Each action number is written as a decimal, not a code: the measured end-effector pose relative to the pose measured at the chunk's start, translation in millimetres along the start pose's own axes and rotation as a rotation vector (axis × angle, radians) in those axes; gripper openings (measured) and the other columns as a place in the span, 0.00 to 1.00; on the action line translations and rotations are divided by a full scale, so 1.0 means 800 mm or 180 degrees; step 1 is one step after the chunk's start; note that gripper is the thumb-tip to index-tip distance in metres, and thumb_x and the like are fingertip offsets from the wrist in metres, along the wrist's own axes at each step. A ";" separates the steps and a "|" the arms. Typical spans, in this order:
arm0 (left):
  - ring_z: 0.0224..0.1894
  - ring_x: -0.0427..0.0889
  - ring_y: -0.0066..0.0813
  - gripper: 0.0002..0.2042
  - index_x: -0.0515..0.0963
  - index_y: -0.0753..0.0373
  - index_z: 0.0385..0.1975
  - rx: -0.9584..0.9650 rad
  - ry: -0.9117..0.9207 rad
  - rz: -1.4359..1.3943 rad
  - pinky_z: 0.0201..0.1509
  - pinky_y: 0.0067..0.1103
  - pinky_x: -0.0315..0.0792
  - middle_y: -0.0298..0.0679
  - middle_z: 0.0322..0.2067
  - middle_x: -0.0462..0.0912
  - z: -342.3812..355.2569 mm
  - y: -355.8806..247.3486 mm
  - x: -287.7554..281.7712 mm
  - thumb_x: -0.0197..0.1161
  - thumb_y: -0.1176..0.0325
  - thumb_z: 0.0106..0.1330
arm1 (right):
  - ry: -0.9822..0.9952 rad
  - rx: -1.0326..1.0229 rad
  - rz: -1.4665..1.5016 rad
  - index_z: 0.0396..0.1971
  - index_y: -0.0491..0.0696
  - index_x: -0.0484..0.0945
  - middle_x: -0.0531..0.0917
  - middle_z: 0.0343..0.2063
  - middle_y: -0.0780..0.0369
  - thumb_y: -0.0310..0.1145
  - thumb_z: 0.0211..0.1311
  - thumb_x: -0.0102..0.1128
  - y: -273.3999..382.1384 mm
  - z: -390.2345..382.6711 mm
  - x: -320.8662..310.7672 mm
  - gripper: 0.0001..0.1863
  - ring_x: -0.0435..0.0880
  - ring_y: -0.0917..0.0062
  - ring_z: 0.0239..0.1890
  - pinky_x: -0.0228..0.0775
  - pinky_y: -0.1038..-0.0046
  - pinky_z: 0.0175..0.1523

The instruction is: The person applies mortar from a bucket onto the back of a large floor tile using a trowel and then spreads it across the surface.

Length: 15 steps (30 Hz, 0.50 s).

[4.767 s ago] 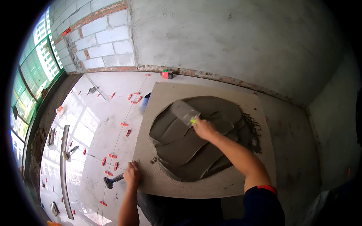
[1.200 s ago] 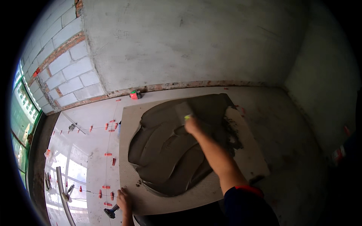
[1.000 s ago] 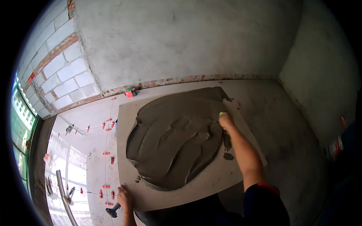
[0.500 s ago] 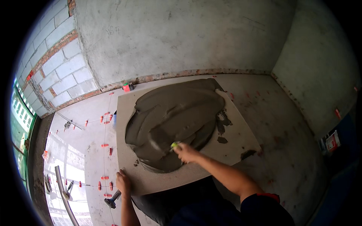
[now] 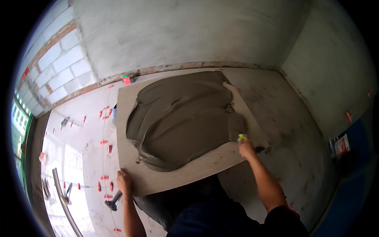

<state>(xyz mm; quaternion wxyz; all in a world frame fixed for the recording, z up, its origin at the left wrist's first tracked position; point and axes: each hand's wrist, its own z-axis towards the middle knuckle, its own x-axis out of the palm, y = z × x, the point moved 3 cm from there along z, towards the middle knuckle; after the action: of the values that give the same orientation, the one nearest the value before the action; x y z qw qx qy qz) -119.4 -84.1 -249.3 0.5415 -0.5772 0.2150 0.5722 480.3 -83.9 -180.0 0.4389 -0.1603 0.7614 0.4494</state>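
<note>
My right hand (image 5: pixel 246 149) is closed on a trowel by its yellow-green handle (image 5: pixel 242 137), at the right side of a thick grey mortar layer (image 5: pixel 177 122); the mortar-smeared blade is hard to make out. The mortar lies with ridges and swirls across a large beige tile (image 5: pixel 150 181), textured side up, its edges showing bare. My left hand (image 5: pixel 124 181) is closed round the tile's near left edge, propping or steadying it. Just below that hand a dark tool with a blue-grey handle (image 5: pixel 111 204) lies over the floor tiles. My dark-clothed legs are under the tile's near edge.
Glossy floor tiles (image 5: pixel 90 154) carry several red levelling clips, a long metal bar (image 5: pixel 63 195) and small tools. A red-green device (image 5: pixel 128 79) stands by the back wall (image 5: pixel 185 31). A packaged bag (image 5: pixel 340 147) is at the right. A green-framed window (image 5: pixel 21 126) is at the far left.
My right hand and trowel swept down to the middle, then right to the tile's right side. The mortar now spreads further toward the lower right. My left hand still holds the edge.
</note>
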 end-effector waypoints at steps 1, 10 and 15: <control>0.32 0.75 0.59 0.21 0.71 0.67 0.30 0.0157 -0.0084 0.0215 0.35 0.45 0.67 0.59 0.28 0.77 -0.004 0.013 0.004 0.39 0.54 0.68 | 0.0251 0.0207 0.0806 0.48 0.44 0.66 0.76 0.22 0.56 0.43 0.65 0.44 0.012 -0.018 0.000 0.19 0.77 0.71 0.20 0.69 0.68 0.22; 0.43 0.72 0.60 0.27 0.73 0.70 0.34 -0.1023 0.0684 -0.1011 0.47 0.41 0.64 0.61 0.36 0.76 0.002 -0.011 -0.026 0.36 0.48 0.68 | 0.2191 -0.0140 0.2392 0.49 0.44 0.64 0.71 0.19 0.65 0.45 0.66 0.44 0.176 -0.210 0.126 0.21 0.71 0.82 0.15 0.66 0.79 0.18; 0.42 0.73 0.59 0.27 0.71 0.71 0.44 -0.1201 0.0829 -0.1104 0.45 0.41 0.65 0.62 0.34 0.76 0.005 -0.001 -0.020 0.34 0.50 0.69 | 0.2830 -0.0441 0.2104 0.63 0.42 0.49 0.70 0.18 0.65 0.46 0.66 0.43 0.251 -0.266 0.179 0.32 0.70 0.83 0.16 0.66 0.79 0.19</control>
<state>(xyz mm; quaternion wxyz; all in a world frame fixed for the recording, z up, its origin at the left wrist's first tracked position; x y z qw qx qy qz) -124.7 -85.9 -233.9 0.4821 -0.7645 0.0706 0.4220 159.7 -128.0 -142.5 -0.1004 -0.1156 0.8516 0.5013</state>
